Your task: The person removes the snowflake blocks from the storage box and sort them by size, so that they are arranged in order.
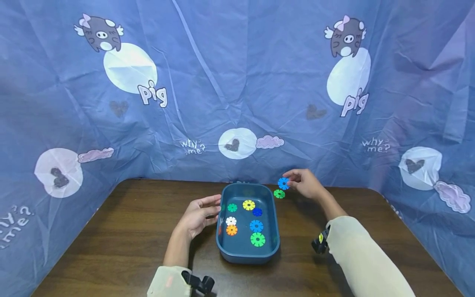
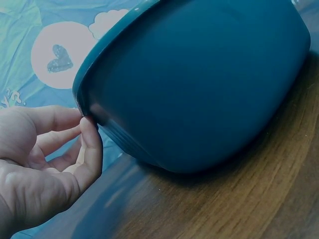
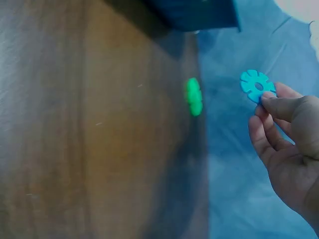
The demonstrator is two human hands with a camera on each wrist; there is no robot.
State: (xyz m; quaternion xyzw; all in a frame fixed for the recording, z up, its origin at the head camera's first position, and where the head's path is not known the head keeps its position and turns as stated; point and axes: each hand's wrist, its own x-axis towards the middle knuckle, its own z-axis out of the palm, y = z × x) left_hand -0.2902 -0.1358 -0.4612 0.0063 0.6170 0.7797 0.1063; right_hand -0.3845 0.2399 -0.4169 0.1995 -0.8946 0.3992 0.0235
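A blue plastic bin (image 1: 248, 255) with a raised rim stands on the table. Thumb and fingers of my left hand (image 1: 199, 216) come together at its left rim, seen close up in the left wrist view. Inside lie several notched plastic discs, among them a yellow disc (image 1: 249, 205), an orange disc (image 1: 231, 230) and a green disc (image 1: 257, 239). Beyond the bin's far right corner, my right hand (image 1: 305, 184) pinches a light blue notched disc (image 3: 251, 85) between thumb and finger. Close below that disc, another green disc (image 3: 194, 97) lies near the table's far edge.
The brown wooden table (image 1: 122, 231) ends just past the bin. A blue printed cloth (image 1: 237, 82) hangs behind it and along both sides. Each sleeve carries a black wrist mount, such as the left mount (image 1: 200, 283).
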